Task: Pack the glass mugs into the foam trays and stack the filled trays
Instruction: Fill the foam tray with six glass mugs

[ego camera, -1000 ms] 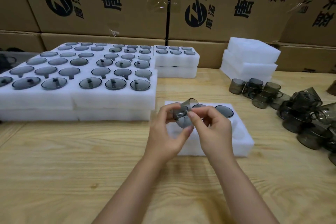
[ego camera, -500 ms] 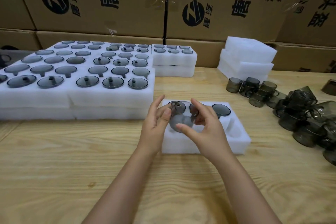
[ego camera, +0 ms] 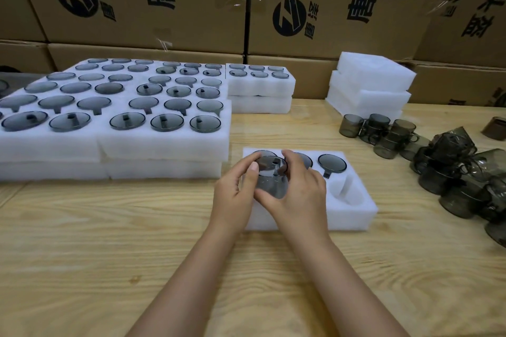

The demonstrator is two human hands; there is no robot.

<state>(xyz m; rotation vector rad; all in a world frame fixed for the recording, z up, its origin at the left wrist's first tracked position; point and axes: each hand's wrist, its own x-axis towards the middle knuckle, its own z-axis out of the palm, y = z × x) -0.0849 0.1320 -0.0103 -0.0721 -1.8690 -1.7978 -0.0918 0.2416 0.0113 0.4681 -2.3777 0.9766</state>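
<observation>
While left hand point(ego camera: 235, 190) and right hand point(ego camera: 299, 195) are both gripping one mug point(ego camera: 272, 182) over the near row of the foam tray point(ego camera: 356, 216), we're seating it; next we're likely needing it turned to fit, then pressed down.

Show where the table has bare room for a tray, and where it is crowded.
Bare wood lies in front of the stacked filled trays, left of the left hand holding a mug. A narrower strip runs between the open tray and the loose mugs. Crowded: the right side, the back left.
</observation>
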